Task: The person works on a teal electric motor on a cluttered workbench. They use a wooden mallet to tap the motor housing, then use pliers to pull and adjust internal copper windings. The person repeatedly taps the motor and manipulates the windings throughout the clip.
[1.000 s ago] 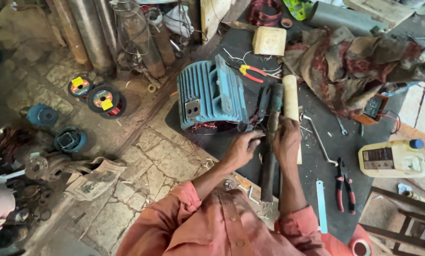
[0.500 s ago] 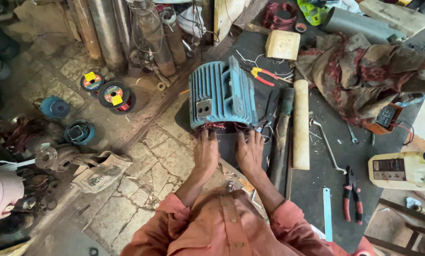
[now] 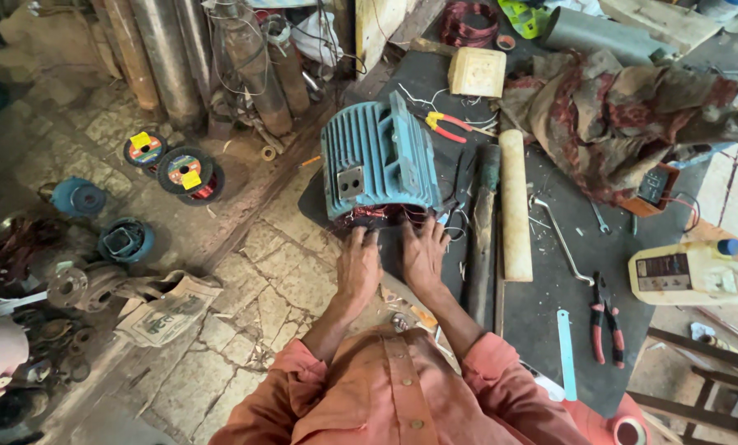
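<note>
Both hands lie side by side in the middle of the frame, fingers stretched out and pointing up the picture. The left hand (image 3: 359, 265) and the right hand (image 3: 423, 254) hold nothing; their fingertips touch the copper wire coils (image 3: 379, 216) that show at the near, open end of the blue motor body (image 3: 376, 158). The motor body has ribs on its sides and sits on a dark table (image 3: 542, 305), just above the hands. Right of the hands lies a dark metal bar (image 3: 483, 231), and beside that a pale wooden stick (image 3: 515, 206). Above the stick are red and yellow pliers (image 3: 445, 125). A crumpled cloth (image 3: 624, 115) fills the upper right. At the right edge sits a cream plastic jug (image 3: 687, 274), with red-handled pliers (image 3: 606, 320) below it. Two wire spools (image 3: 171, 163) lie on the stone floor at the upper left.
</note>
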